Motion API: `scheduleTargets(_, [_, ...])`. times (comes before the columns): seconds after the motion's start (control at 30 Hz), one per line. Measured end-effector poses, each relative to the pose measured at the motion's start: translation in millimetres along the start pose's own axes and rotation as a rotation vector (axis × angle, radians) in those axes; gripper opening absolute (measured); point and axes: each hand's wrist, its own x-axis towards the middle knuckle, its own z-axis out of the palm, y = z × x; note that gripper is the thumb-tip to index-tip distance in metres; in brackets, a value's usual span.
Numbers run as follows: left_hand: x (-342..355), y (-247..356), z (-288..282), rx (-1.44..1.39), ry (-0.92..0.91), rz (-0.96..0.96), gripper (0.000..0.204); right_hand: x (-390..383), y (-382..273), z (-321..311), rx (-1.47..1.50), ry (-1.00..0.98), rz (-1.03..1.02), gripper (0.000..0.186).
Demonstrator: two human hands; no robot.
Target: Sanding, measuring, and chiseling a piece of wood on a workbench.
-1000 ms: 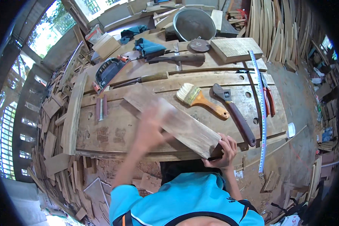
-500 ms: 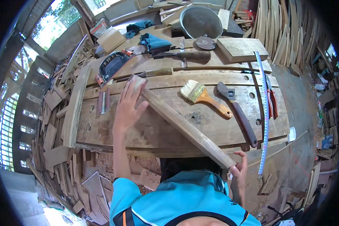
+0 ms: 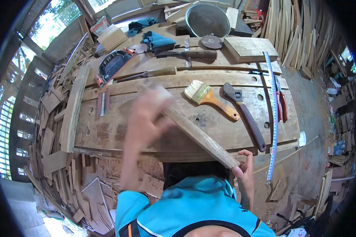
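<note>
A long squared wooden bar point(image 3: 199, 136) lies slantwise over the workbench, its near right end past the bench's front edge. My right hand point(image 3: 246, 172) grips that near end, thumb on top and the index finger raised and curled. Toward the far end, my left hand point(image 3: 146, 118) is over the bar, smeared by motion. Its fingers cannot be made out, nor whether a pale patch there is something under them. Right of the bar lie a wide paintbrush point(image 3: 211, 100) with pale bristles and an adjustable wrench point(image 3: 244, 116) with a dark handle.
The workbench point(image 3: 110, 138) also bears a measuring tape strip point(image 3: 273, 118), red-handled pliers point(image 3: 281, 103), chisels point(image 3: 162, 72), a black-orange tool point(image 3: 115, 65), blue cloth point(image 3: 157, 40), a wood block point(image 3: 251, 49) and a metal basin point(image 3: 208, 21). Scrap wood point(image 3: 53, 162) piles up at left.
My left hand has swept right and slightly nearer along the bar and is now blurred. My right hand keeps its grip at the near end. The whole view has shifted slightly.
</note>
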Motion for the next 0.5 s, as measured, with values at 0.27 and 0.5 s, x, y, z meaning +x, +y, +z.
scheduleTargets(0.27, [13, 59, 11, -0.212, -0.177, 0.281, 0.063, 11, -2, -9, -0.005, -0.042, -0.055, 0.061])
scheduleTargets(0.5, [-15, 87, 22, -0.205, -0.236, 0.281, 0.065, 6, 2, -5, 0.027, -0.073, -0.036, 0.060])
